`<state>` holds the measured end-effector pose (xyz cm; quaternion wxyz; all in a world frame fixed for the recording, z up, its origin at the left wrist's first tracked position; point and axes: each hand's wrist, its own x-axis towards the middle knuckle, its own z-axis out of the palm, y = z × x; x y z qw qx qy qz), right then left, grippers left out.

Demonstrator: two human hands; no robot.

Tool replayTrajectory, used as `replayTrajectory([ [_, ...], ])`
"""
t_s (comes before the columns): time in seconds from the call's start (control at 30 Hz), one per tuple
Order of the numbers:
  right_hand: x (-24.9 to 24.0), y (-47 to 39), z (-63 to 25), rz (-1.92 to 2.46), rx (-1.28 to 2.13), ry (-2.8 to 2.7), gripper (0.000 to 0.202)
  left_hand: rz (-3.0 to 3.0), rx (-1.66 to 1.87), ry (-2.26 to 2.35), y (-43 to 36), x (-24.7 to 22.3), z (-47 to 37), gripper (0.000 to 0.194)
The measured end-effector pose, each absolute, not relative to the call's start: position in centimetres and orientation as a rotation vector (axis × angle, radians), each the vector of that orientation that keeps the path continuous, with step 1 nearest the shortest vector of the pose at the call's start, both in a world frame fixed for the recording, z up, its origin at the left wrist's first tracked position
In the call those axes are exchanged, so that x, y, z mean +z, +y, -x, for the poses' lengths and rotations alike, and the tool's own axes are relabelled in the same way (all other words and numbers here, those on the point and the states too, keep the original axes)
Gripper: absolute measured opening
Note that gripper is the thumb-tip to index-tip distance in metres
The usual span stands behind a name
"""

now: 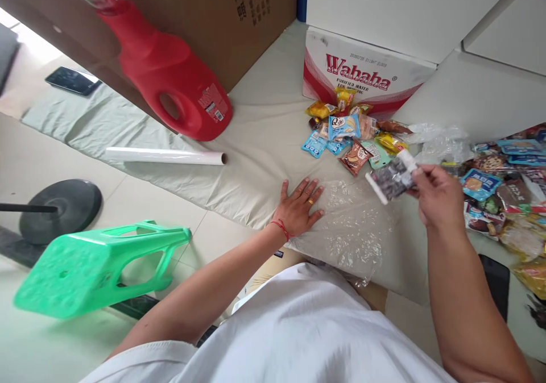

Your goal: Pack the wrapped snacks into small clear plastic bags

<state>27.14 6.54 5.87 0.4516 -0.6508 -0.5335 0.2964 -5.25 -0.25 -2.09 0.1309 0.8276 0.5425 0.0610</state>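
Note:
My right hand (441,195) pinches one end of a small clear snack packet (390,179) with dark pieces inside, holding it above the pale cloth. My left hand (298,205) lies flat with its fingers spread, at the left edge of a clear plastic bag (347,232). That bag is spread on the cloth in front of my body. Just beyond the held packet sits a small heap of wrapped snacks, among them a blue and white packet (343,127) and a brown packet (356,157). To the right of my right hand lies a larger pile of snack packets (480,184).
A Wahaha carton (362,76) stands behind the heap, against white cabinets (375,8). On the left are a red jug (174,76), a white roll (166,155), a phone (72,80) and a green stool (85,269). A dark phone-like object (495,283) lies right of my right forearm.

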Motion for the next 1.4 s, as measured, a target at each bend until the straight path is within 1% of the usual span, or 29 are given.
replayTrajectory([
  [0.13, 3.4, 0.4, -24.0, 1.692, 1.181, -1.116, 0.045, -2.412, 0.178, 1.567, -0.3, -2.0, 5.2, 0.067],
  [0.2, 2.2, -1.6, -21.8, 1.691, 1.328, -0.997, 0.045, -2.413, 0.178, 1.568, -0.3, -1.9, 5.1, 0.065],
  [0.33, 0.4, -4.4, -19.1, 1.619, 1.341, -0.852, 0.041, -2.395, 0.171, 1.581, -0.4, -1.6, 5.0, 0.064],
  [0.43, 0.1, -6.4, -19.8, 1.723, 1.350, -1.009, 0.037, -2.378, 0.172, 1.587, -0.3, -1.6, 5.0, 0.063],
  [0.5, 0.5, -7.5, -21.1, 1.893, 1.198, -1.291, 0.033, -2.370, 0.177, 1.588, -0.3, -1.7, 5.0, 0.063],
  [0.57, 1.3, -8.0, -22.2, 1.980, 0.867, -1.549, 0.032, -2.366, 0.184, 1.587, -0.3, -1.8, 5.0, 0.063],
  [0.63, 2.0, -7.7, -22.2, 1.899, 0.580, -1.738, 0.031, -2.364, 0.195, 1.589, -0.3, -1.9, 4.9, 0.063],
  [0.7, 1.9, -7.0, -21.2, 1.710, 0.469, -1.955, 0.034, -2.365, 0.205, 1.590, -0.3, -1.9, 4.9, 0.063],
  [0.8, 0.5, -5.8, -19.0, 1.476, 0.431, -2.315, 0.049, -2.366, 0.200, 1.589, -0.4, -1.7, 4.9, 0.063],
  [0.87, -0.6, -5.2, -18.1, 1.411, 0.437, -2.452, 0.054, -2.361, 0.190, 1.594, -0.4, -1.7, 4.8, 0.063],
  [0.97, -0.7, -5.5, -18.4, 1.371, 0.477, -2.400, 0.057, -2.357, 0.195, 1.611, -0.4, -1.6, 4.9, 0.062],
  [1.07, 0.5, -7.6, -19.8, 1.280, 0.493, -2.297, 0.061, -2.358, 0.196, 1.616, -0.4, -1.6, 4.9, 0.062],
  [1.2, 0.8, -11.8, -21.9, 1.174, 0.508, -2.524, 0.065, -2.353, 0.183, 1.617, -0.4, -1.6, 5.0, 0.063],
  [1.3, -0.4, -13.9, -22.8, 1.229, 0.460, -2.573, 0.054, -2.349, 0.189, 1.612, -0.4, -1.7, 5.0, 0.063],
  [1.4, -1.0, -14.2, -23.0, 1.295, 0.418, -2.347, 0.037, -2.336, 0.192, 1.601, -0.3, -1.8, 5.0, 0.062],
])
